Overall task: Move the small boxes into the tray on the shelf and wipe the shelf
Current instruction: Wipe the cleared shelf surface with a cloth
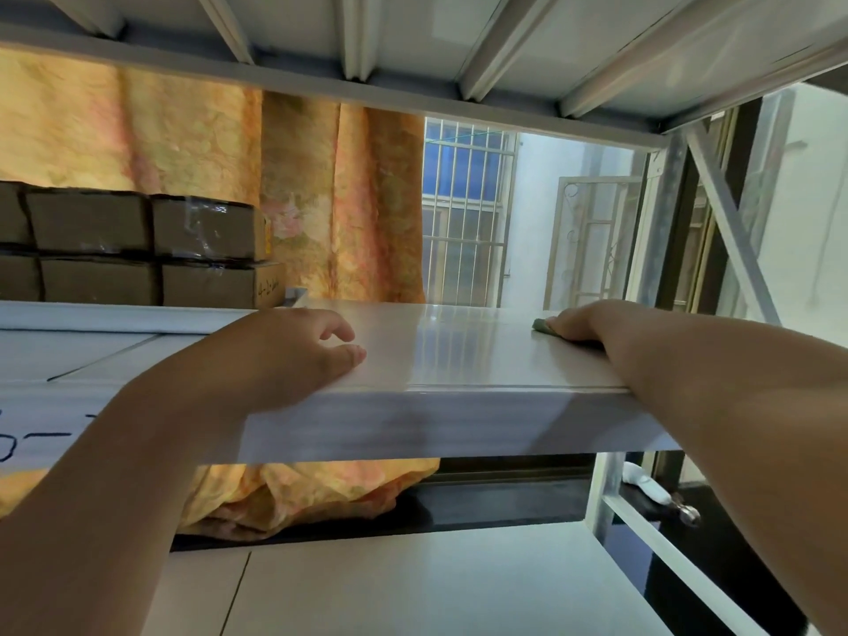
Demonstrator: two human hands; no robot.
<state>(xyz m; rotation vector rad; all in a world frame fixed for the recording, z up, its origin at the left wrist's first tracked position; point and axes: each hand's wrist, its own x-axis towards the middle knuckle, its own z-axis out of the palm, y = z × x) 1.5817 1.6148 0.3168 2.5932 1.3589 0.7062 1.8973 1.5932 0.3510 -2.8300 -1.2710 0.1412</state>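
Observation:
The white metal shelf (459,351) runs across the middle of the head view at about eye height. My right hand (583,321) lies flat on a green cloth (543,327) at the shelf's far right, pressing it onto the surface. Only the cloth's left edge shows past my fingers. My left hand (298,351) rests on the shelf's front edge, fingers loosely bent, holding nothing. Several brown cardboard boxes (137,250) sit stacked in two rows at the back left, inside a white tray (114,314) whose front wall shows below them.
An upper shelf (413,48) with ribs hangs close overhead. A lower shelf (413,585) lies beneath. An orange curtain (321,199) and a barred window (463,213) stand behind. The rack's diagonal brace (729,231) and upright post close off the right end.

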